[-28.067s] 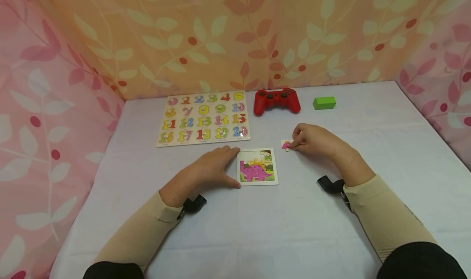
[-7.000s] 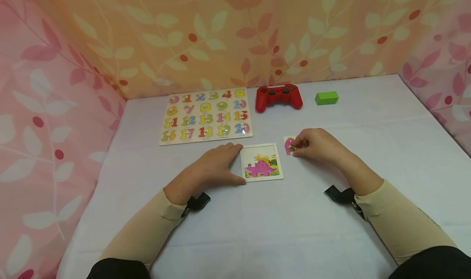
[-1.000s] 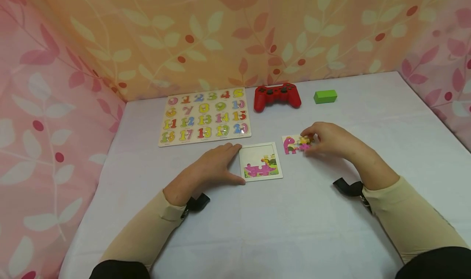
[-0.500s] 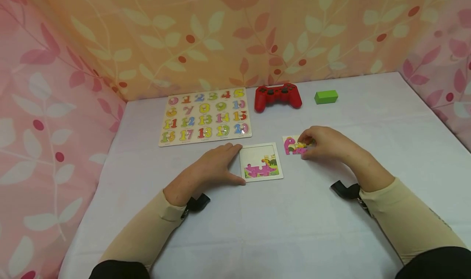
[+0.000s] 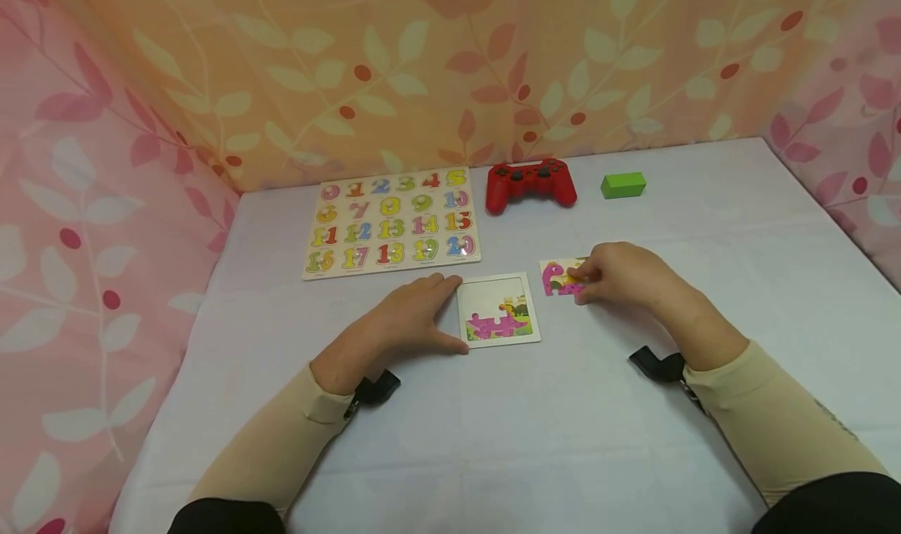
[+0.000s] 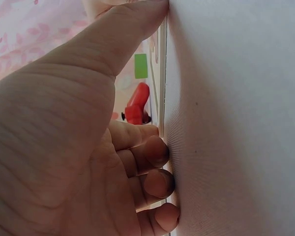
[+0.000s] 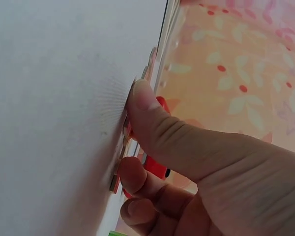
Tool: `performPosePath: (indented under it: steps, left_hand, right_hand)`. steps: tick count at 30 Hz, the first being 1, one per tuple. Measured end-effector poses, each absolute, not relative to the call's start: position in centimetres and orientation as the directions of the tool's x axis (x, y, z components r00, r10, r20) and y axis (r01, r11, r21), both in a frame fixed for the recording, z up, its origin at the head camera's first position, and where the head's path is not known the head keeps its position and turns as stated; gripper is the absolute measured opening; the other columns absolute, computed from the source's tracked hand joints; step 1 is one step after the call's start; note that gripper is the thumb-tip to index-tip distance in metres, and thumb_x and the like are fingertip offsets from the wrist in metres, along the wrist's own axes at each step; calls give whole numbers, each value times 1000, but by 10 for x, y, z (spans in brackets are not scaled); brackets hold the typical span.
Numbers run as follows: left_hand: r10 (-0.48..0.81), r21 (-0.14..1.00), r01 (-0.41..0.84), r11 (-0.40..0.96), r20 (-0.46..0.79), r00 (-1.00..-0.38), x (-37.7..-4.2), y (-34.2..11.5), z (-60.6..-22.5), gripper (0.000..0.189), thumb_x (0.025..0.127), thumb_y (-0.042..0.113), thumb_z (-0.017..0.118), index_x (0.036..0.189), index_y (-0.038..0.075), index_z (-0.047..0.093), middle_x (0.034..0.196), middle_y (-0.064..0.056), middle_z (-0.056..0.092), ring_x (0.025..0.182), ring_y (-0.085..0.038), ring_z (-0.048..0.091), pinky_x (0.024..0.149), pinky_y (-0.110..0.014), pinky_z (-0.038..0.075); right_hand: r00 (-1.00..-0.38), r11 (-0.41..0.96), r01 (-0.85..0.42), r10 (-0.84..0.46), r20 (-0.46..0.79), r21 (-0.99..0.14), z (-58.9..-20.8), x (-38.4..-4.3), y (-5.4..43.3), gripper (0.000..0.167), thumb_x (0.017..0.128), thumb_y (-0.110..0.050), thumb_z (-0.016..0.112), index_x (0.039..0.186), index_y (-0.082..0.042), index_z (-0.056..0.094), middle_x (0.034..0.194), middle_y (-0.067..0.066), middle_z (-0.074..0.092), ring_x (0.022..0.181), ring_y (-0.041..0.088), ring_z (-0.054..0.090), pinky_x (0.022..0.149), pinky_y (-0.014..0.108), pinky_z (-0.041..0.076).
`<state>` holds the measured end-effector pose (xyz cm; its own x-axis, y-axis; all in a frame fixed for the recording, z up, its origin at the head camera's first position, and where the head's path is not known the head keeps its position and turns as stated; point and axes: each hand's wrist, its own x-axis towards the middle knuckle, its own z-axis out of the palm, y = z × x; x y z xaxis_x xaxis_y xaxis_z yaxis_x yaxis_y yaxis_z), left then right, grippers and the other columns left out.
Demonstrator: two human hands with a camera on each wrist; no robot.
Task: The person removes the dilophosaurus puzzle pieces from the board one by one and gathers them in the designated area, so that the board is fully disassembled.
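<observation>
The square white jigsaw tray [image 5: 482,293] lies flat on the surface [image 5: 450,428], bare across its top and upper left; interlocked pieces [image 5: 496,327] with pink dinosaur parts fill its bottom and climb its right side. Just to its right lies a flat joined puzzle section [image 5: 554,278], pink-headed, partly hidden.

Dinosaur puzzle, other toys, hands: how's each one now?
Dinosaur puzzle: partly filled, upper left bare
Loose pieces: outside the puzzle
Number board: looks full
Red controller: lying untouched
Green block: lying untouched
Left hand: touching puzzle's left edge
Right hand: gripping loose pieces
</observation>
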<state>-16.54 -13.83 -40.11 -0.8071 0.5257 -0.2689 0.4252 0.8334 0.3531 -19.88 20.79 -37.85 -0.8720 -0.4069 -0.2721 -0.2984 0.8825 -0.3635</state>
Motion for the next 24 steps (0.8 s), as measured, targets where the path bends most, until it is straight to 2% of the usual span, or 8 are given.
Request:
performPosePath:
  steps: [5,11,17,24]
  left_hand:
    - [519,350,417,839,-280,-808,-165,-137,-399,111,74,64,84,160,15,34,152,-5,47,135,-22,46,113,-42,38]
    - [503,364,391,845,-292,-814,-162,-138,-401,112,74,63,85,161,16,33,155,-5,45,139,-23,43,115,-44,36]
    - [501,369,387,845,-294,-814,-161,-138,-403,112,73,63,85,161,16,34,157,-5,43,143,-24,40,117,-45,34]
    - [505,373,391,842,-288,-813,-163,-137,-402,112,73,62,86,161,15,34,157,-6,43,143,-25,40,117,-45,34]
  right_hand:
    - [-891,884,-248,-368,-265,-396,-378,-198,209,45,81,-28,89,119,-7,78,101,6,72,93,27,58,78,44,48]
    - [-883,839,-251,-403,-241,-483,-375,-198,209,44,81,-27,89,118,-8,75,83,3,60,84,22,54,73,39,43]
    - [-898,825,-294,-411,-156,-483,-350,-191,207,52,86,-32,84,130,-9,68,90,0,61,78,21,53,67,37,42]
    - [-924,791,-291,-378,-55,-538,-331,-181,203,53,89,-34,82,135,-12,65,94,-1,62,78,23,55,61,36,44]
